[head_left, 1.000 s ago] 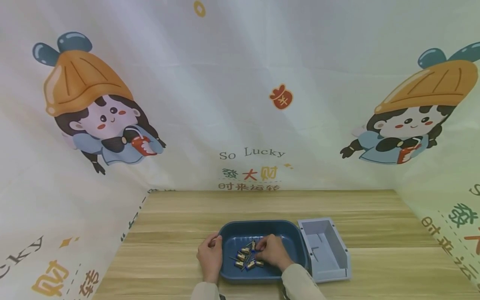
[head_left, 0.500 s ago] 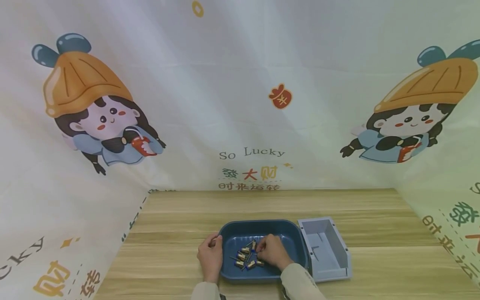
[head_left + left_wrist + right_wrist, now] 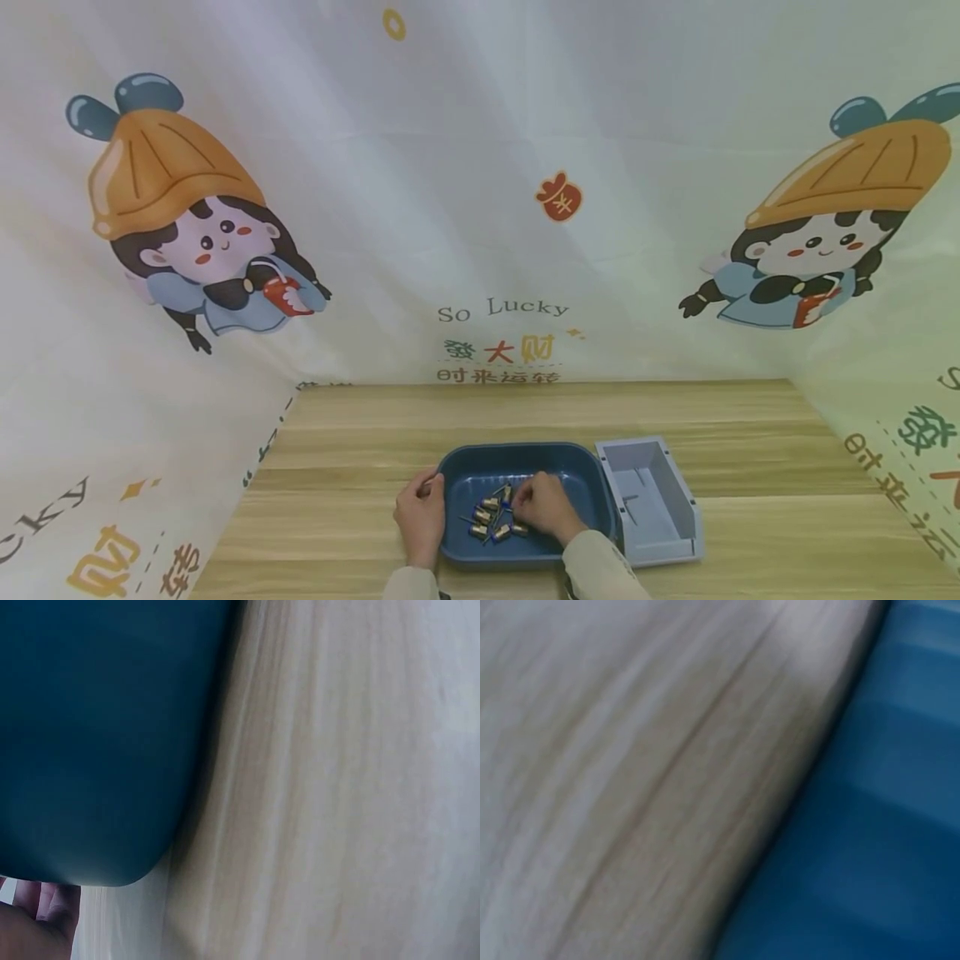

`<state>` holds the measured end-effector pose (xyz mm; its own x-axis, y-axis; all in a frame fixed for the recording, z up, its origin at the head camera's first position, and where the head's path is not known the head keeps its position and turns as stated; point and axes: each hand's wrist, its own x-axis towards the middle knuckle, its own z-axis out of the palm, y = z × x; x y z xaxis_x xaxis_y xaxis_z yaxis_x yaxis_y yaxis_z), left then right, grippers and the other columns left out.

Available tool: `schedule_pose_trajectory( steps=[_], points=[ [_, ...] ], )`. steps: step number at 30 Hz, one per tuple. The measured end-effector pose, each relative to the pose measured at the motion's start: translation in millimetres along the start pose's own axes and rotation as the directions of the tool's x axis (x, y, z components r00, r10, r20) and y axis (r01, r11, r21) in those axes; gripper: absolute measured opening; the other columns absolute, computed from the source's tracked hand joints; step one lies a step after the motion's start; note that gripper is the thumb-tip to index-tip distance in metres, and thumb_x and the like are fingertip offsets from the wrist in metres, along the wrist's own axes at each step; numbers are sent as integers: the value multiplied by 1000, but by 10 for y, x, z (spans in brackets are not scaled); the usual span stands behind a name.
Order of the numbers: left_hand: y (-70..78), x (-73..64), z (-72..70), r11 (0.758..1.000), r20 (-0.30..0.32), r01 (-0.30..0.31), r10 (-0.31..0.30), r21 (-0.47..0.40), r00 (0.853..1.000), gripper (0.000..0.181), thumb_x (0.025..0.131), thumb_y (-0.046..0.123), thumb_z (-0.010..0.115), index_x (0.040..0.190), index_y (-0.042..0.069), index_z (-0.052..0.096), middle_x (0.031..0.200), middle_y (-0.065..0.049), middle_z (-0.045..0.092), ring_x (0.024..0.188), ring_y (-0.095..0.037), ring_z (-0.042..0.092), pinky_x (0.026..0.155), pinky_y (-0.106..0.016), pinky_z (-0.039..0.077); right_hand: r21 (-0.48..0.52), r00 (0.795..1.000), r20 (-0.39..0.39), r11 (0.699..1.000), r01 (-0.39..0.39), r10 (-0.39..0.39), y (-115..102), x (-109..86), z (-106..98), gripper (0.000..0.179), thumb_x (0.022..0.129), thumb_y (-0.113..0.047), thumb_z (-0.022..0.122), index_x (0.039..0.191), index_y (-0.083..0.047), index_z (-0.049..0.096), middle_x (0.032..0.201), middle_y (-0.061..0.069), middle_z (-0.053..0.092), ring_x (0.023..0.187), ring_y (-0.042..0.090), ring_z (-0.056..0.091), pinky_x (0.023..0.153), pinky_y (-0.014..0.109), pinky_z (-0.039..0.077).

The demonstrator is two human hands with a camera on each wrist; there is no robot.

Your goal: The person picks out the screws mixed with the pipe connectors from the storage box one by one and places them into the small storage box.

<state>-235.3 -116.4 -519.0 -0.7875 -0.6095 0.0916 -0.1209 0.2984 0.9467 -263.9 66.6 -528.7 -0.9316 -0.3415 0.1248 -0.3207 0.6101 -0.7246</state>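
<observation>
My left hand (image 3: 420, 515) grips the left rim of a dark blue basin (image 3: 525, 452), thumb at the rim and fingers along its outer side. Some of those fingers (image 3: 52, 907) show below the basin wall in the left wrist view. Inside the basin lies a small heap of brass-coloured pieces (image 3: 483, 517) with blue parts and thin dark shanks. At the heap's right side my right hand (image 3: 547, 504) reaches down with bent fingers, fingertips right among the pieces. I cannot tell whether it pinches one. The right wrist view shows the blue basin's outer wall (image 3: 870, 862) and bare wood.
A light grey open bin (image 3: 654, 500), with thin dark shapes inside, stands against the basin's right side. Both rest on a wood-grain table (image 3: 360, 433). Printed cloth (image 3: 495, 233) with cartoon figures encloses the back and sides.
The right hand has shifted very slightly over the heap, and a brass piece beneath its fingers shows a little differently. The left hand stays at the rim.
</observation>
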Motion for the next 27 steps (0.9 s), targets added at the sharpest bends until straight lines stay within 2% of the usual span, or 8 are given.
schedule_pose_trajectory(
  steps=[9, 19, 27],
  points=[
    [-8, 2, 11, 1000, -18, -26, 26, -3, 1000, 15, 83, 6, 66, 96, 2, 73, 83, -16, 72, 68, -17, 64, 63, -30, 48, 8, 998, -34, 998, 57, -56, -14, 12, -66, 9, 70, 4, 65, 66, -3, 69, 60, 1, 63, 52, 3, 47, 49, 19, 41],
    [-4, 0, 16, 999, -28, -39, 39, -7, 999, 15, 82, 6, 67, 95, 1, 73, 83, -16, 72, 66, -14, 62, 61, -25, 47, -23, 995, -95, 999, 34, -36, 31, 14, -158, 9, 70, 0, 67, 66, -8, 69, 61, -2, 63, 53, 2, 47, 50, 19, 41],
    [14, -5, 4, 999, -18, -38, 38, -4, 999, 16, 83, 6, 66, 96, 0, 73, 82, -17, 72, 65, -15, 62, 61, -28, 47, -11, 991, -130, 1000, 28, -29, 0, -13, -309, 8, 71, -1, 68, 68, -8, 69, 62, -2, 64, 54, 4, 49, 52, 20, 42]
  ],
)
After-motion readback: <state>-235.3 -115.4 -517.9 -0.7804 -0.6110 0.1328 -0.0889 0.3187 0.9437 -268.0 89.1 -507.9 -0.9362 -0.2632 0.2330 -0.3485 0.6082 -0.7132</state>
